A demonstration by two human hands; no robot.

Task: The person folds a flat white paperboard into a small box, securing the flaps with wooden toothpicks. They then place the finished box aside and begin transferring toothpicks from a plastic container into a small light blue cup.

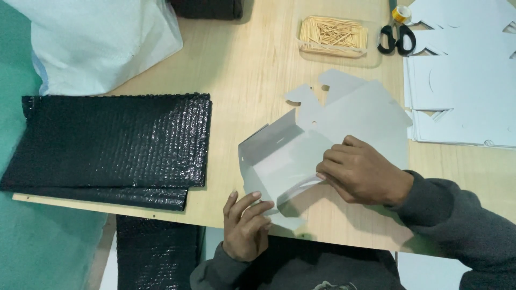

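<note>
A grey die-cut cardboard blank (322,134) lies on the wooden table (247,70), near its front edge and right of centre, partly folded: the left panels stand up or lean over, while the far tabs and the right part lie flat. By my judgement the folding is under way but not far along; no closed box shape shows, and several flaps remain unfolded. The right hand (363,172) rests on the blank's near middle, fingers curled and pressing a panel down along a crease. The left hand (244,225) lies at the table's front edge, fingers loosely spread, fingertips touching the blank's lower left corner, gripping nothing. Farther right sits a stack of flat blanks (462,80), unfolded. Behind are black-handled scissors (396,38), a small roll of tape (401,13) and a clear tray of toothpicks (333,35). To the left lie black bubble-wrap sheets (113,142) and a white plastic bag (102,37).
</note>
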